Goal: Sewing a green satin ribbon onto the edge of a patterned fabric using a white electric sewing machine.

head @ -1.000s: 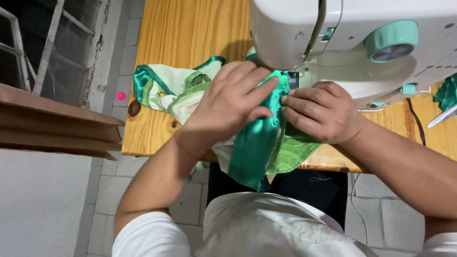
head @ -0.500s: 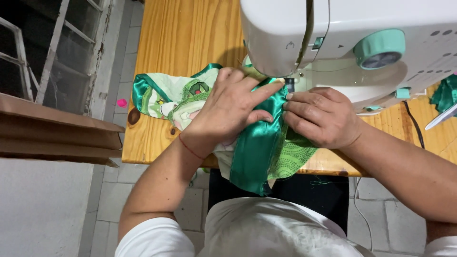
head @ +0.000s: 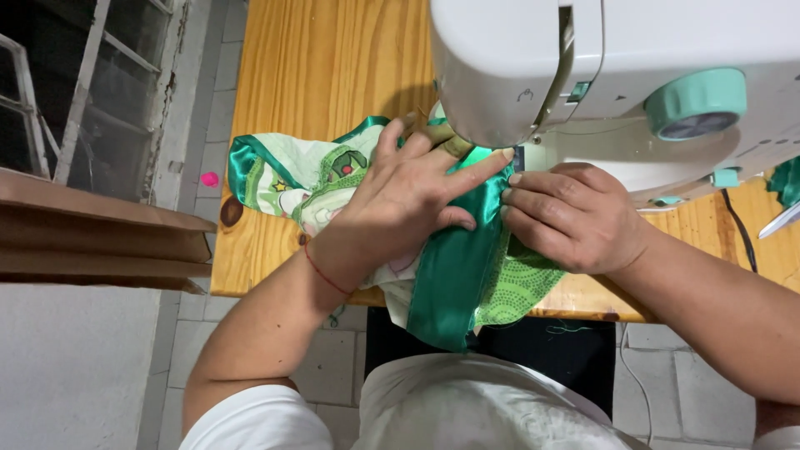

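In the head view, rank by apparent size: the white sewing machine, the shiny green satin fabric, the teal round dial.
1. White sewing machine, though nearest the camera.
2. Shiny green satin fabric.
3. Teal round dial.

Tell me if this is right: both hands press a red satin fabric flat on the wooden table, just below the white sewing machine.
Not quite: the satin fabric is green, not red, as the head view shows. The rest holds: the left hand and the right hand press it on the wooden table, just below the white sewing machine.
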